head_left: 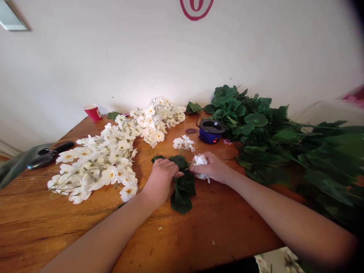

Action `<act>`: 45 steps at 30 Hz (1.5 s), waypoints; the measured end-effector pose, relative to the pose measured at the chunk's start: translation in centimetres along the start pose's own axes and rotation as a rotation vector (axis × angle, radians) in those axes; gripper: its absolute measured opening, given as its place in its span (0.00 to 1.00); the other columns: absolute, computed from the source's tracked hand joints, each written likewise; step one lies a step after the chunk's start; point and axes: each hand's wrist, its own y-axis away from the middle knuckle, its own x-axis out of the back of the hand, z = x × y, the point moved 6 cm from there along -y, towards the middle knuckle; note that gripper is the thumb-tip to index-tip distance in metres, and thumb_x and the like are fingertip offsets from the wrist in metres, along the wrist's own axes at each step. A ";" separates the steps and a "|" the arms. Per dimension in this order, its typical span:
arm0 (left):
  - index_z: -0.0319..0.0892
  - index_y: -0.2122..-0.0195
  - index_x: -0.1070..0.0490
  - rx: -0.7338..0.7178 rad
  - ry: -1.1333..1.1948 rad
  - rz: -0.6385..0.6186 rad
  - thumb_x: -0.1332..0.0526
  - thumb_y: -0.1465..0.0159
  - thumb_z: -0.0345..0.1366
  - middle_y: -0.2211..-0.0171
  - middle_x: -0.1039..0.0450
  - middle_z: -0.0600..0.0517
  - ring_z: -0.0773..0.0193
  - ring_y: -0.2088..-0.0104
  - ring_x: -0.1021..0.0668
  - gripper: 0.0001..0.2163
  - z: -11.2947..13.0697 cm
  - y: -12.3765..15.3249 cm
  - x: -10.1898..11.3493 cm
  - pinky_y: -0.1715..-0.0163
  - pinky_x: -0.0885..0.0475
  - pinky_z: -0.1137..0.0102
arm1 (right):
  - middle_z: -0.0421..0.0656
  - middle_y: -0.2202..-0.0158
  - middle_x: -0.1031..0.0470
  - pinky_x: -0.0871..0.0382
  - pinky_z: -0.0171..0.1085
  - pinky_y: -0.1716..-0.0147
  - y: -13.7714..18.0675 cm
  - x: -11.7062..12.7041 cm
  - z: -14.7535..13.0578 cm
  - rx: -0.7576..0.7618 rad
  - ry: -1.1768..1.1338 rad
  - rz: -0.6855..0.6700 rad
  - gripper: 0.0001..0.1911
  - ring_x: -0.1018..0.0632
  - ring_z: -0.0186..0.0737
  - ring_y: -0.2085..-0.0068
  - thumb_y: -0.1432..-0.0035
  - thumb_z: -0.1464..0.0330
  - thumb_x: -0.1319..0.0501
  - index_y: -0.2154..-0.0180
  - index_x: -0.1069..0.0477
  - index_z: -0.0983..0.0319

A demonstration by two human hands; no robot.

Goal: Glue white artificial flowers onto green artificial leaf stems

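Observation:
My left hand [162, 177] is closed around a bunch of dark green artificial leaves [183, 193], which spread out on both sides of the fingers. Just to its right, my right hand [214, 167] pinches a small white artificial flower cluster [200, 160] against the leaf stems. The stems between the two hands are thin and partly hidden by fingers. Slightly beyond the hands, another small white flower sprig [183, 143] lies on the wooden table [159, 242].
Piles of white flowers [113, 155] cover the left and back. Green leaf stems [256, 121] heap up at the right. A blue electric pot [211, 131] with a lit red light stands behind my right hand. A red paper cup [92, 113] and a black-handled tool [47, 156] are at left.

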 end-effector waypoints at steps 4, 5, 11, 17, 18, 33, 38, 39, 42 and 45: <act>0.42 0.78 0.38 0.006 0.053 0.007 0.45 0.35 0.30 0.77 0.33 0.53 0.64 0.72 0.31 0.13 0.0 0.0 -0.4 0.66 0.36 0.66 | 0.38 0.78 0.29 0.38 0.33 0.76 0.1 -0.1 0.1 -0.001 -0.016 0.006 0.10 0.30 0.33 0.77 0.49 0.63 0.33 0.74 0.28 0.63; 0.42 0.78 0.38 0.005 0.062 0.005 0.45 0.35 0.30 0.77 0.34 0.53 0.64 0.72 0.31 0.13 0.0 0.0 -0.4 0.66 0.36 0.66 | 0.38 0.78 0.29 0.38 0.33 0.76 0.1 -0.1 0.1 -0.005 -0.018 0.006 0.10 0.30 0.33 0.77 0.49 0.63 0.33 0.74 0.29 0.63; 0.42 0.79 0.38 -0.001 0.082 0.014 0.45 0.34 0.31 0.78 0.35 0.53 0.63 0.72 0.31 0.14 -0.1 -0.1 -0.3 0.66 0.36 0.66 | 0.38 0.78 0.30 0.39 0.33 0.76 0.0 -0.2 0.0 -0.001 -0.020 0.001 0.10 0.30 0.33 0.76 0.49 0.64 0.33 0.74 0.29 0.63; 0.41 0.78 0.36 0.037 0.158 -0.014 0.45 0.32 0.35 0.77 0.33 0.54 0.65 0.72 0.31 0.16 -0.3 -0.2 0.4 0.65 0.38 0.66 | 0.40 0.77 0.27 0.37 0.33 0.75 -0.1 0.1 -0.8 0.007 -0.034 0.009 0.12 0.28 0.34 0.76 0.49 0.61 0.32 0.71 0.26 0.64; 0.41 0.77 0.35 0.054 0.174 -0.011 0.45 0.31 0.36 0.77 0.33 0.54 0.65 0.72 0.31 0.16 -0.4 -0.2 0.6 0.65 0.38 0.67 | 0.40 0.76 0.26 0.36 0.33 0.74 -0.1 0.3 -1.1 0.016 -0.040 0.032 0.12 0.28 0.34 0.75 0.50 0.61 0.31 0.70 0.25 0.64; 0.39 0.75 0.27 0.596 0.897 0.029 0.37 0.39 0.49 0.78 0.30 0.54 0.69 0.77 0.31 0.18 -3.2 0.4 1.1 0.76 0.37 0.73 | 0.40 0.75 0.26 0.34 0.33 0.78 -1.5 2.4 -0.4 0.022 -0.145 0.218 0.14 0.28 0.35 0.76 0.43 0.58 0.40 0.69 0.26 0.62; 0.38 0.75 0.27 0.679 0.986 0.056 0.35 0.41 0.50 0.80 0.32 0.55 0.71 0.79 0.33 0.18 -3.4 0.3 1.7 0.78 0.38 0.75 | 0.40 0.74 0.26 0.33 0.32 0.79 -1.1 0.6 -0.6 0.025 -0.136 0.030 0.16 0.27 0.34 0.76 0.43 0.55 0.36 0.68 0.27 0.63; 0.38 0.76 0.27 0.678 0.972 0.067 0.35 0.41 0.49 0.81 0.32 0.55 0.70 0.79 0.33 0.18 -3.4 0.3 1.8 0.78 0.38 0.75 | 0.40 0.75 0.26 0.33 0.32 0.79 -1.0 0.4 -0.8 0.039 -0.128 0.003 0.17 0.27 0.33 0.77 0.43 0.54 0.36 0.69 0.27 0.63; 0.38 0.77 0.28 0.655 0.891 0.090 0.37 0.40 0.49 0.80 0.32 0.55 0.69 0.78 0.32 0.18 -3.6 0.2 2.2 0.77 0.37 0.73 | 0.40 0.75 0.26 0.33 0.33 0.77 -0.7 0.1 -1.5 0.093 -0.092 -0.052 0.19 0.28 0.32 0.77 0.42 0.53 0.36 0.70 0.28 0.63; 0.39 0.78 0.29 0.599 0.706 0.106 0.39 0.38 0.49 0.80 0.31 0.53 0.66 0.76 0.30 0.19 -4.1 0.1 2.6 0.74 0.35 0.72 | 0.41 0.74 0.25 0.33 0.34 0.73 -0.3 0.1 -2.2 0.152 -0.012 -0.048 0.19 0.27 0.33 0.74 0.40 0.53 0.38 0.71 0.27 0.64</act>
